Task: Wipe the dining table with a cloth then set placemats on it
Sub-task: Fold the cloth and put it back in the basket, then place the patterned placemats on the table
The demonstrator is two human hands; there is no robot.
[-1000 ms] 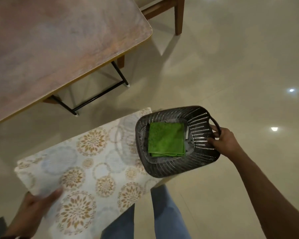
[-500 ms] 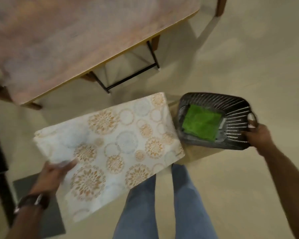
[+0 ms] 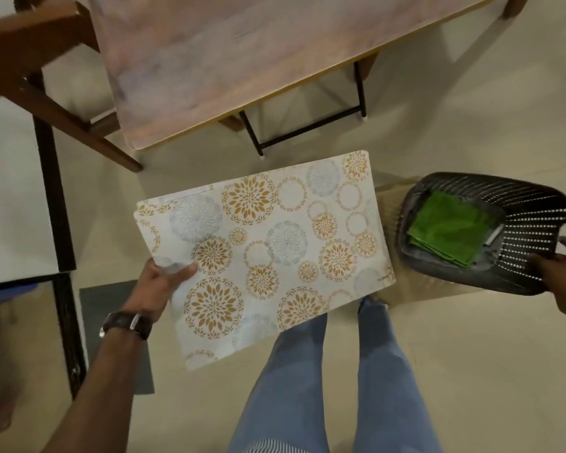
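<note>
A pale cream floor [image 3: 471, 132] of glossy tile fills most of the view, softly lit and blurred in places. At the top left stands a dark wooden chair [image 3: 30, 60], its slanted leg reaching down toward the floor. A black metal post [image 3: 54, 204] runs down the left side beside a white panel [image 3: 10, 191]. Near it a dark grey mat [image 3: 111, 335] lies flat on the tile. Thin black metal legs [image 3: 307, 125] with a crossbar cast faint shadows on the floor.

Left hand [image 3: 159, 282] grips placemats [image 3: 262, 253]; right hand [image 3: 556, 273] grips basket [image 3: 520, 204].
</note>
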